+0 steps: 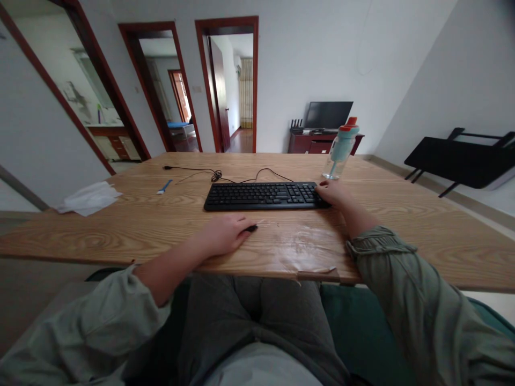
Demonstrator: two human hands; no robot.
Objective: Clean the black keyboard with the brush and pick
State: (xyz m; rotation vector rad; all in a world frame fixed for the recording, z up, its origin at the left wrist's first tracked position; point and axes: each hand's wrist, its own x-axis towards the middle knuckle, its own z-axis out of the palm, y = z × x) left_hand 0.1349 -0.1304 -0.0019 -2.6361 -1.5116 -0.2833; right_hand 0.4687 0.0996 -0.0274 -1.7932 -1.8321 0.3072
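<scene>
My left hand [227, 234] rests on the table in front of the keyboard, fingers closed on a small black-handled tool [251, 228]. Thin pale wires reach out from the tool to the right, like those of a wire keycap puller. A black keyboard [261, 196] lies flat with its keys up. At its right end, over the number pad, my right hand [333, 193] has its fingers closed around the edge; the fingertips are partly hidden. The keyboard's black cable [217, 175] runs behind it to the left, with a small coil in it.
A clear bottle [338, 153] with a red and teal lid stands behind my right hand. To the left lie a small blue-handled brush [164, 187] and crumpled white tissue [89, 198]. Clear tape [308, 246] covers part of the wooden table's [434, 236] front edge.
</scene>
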